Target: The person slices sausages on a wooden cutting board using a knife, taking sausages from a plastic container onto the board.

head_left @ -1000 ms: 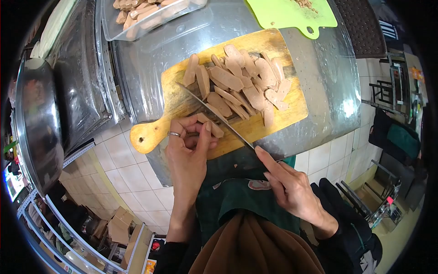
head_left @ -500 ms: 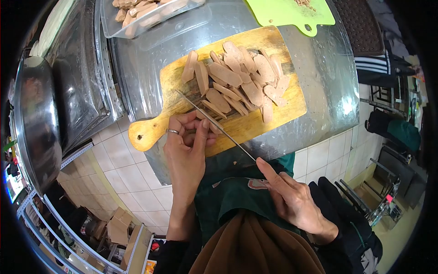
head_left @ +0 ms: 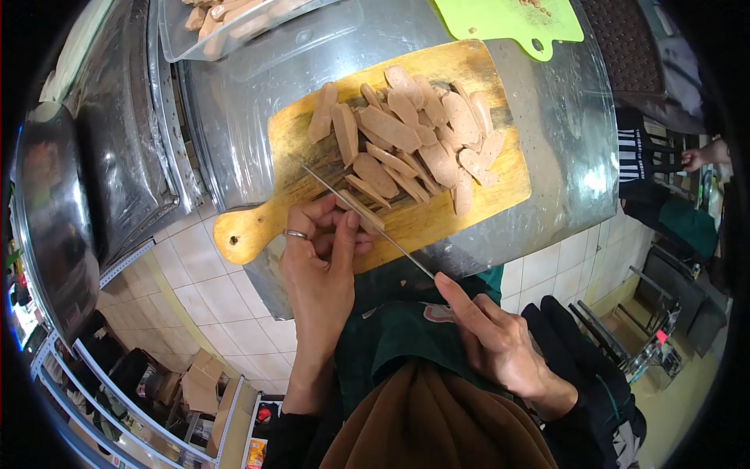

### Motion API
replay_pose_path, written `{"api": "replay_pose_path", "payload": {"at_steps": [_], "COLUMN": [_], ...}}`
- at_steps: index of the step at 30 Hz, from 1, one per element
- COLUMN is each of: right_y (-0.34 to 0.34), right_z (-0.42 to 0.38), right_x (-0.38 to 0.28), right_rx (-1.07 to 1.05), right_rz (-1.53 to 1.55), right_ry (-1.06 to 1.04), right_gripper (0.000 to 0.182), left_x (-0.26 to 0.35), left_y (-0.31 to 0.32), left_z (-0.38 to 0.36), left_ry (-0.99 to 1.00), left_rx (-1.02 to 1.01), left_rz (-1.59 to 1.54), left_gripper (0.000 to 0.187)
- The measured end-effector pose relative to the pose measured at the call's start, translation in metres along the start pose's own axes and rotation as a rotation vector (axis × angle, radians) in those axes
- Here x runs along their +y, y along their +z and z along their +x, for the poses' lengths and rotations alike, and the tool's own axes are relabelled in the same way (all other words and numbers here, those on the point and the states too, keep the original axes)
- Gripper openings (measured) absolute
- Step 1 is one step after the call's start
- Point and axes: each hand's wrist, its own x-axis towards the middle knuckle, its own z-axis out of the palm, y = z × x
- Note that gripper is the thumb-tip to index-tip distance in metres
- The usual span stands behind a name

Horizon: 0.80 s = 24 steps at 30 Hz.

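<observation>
A wooden cutting board (head_left: 258,219) lies slanted on the metal table, bearing several flat brown slices (head_left: 388,129). My right hand (head_left: 500,336) is wrapped round the handle end of a thin knife (head_left: 402,252), its index finger stretched along it. The blade points up and left, across the board's near side. My left hand (head_left: 320,250), with a ring on one finger, pinches a small brown piece (head_left: 359,209) against the board beside the blade. Its fingertips are curled close to the knife. The knife's handle is hidden in my right hand.
A clear plastic container (head_left: 234,35) with more brown pieces stands at the upper left of the metal table (head_left: 566,148). A green cutting board (head_left: 508,19) with crumbs lies at the top right. Another person's hand (head_left: 707,155) shows at the far right.
The view has shifted slightly. A slice now shows parted along the blade by my left fingers. Another person's hand and dark striped clothing have come into view at the right.
</observation>
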Motion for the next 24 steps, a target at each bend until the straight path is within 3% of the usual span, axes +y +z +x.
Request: {"api": "replay_pose_path", "payload": {"at_steps": [8, 11, 14, 17, 24], "right_y": [0.003, -0.002, -0.002, -0.002, 0.010], "right_z": [0.028, 0.030, 0.022, 0.016, 0.043], "right_x": [0.004, 0.000, 0.002, 0.007, 0.010], "right_rx": [-0.029, -0.075, -0.045, -0.044, -0.088], "right_rz": [0.038, 0.065, 0.114, 0.086, 0.059], "right_ry": [-0.022, 0.008, -0.023, -0.031, -0.013], "right_gripper": [0.080, 0.064, 0.064, 0.081, 0.083], "left_x": [-0.001, 0.000, -0.001, 0.000, -0.005], "left_y": [-0.001, 0.001, 0.000, 0.000, -0.001], "left_z": [0.000, -0.001, -0.001, -0.001, -0.003], "left_ry": [-0.009, -0.027, -0.011, -0.010, 0.018], "left_rx": [-0.016, 0.011, -0.002, -0.011, -0.002], "left_rz": [-0.040, -0.036, -0.008, -0.020, -0.012], "left_gripper": [0.021, 0.021, 0.021, 0.020, 0.020]}}
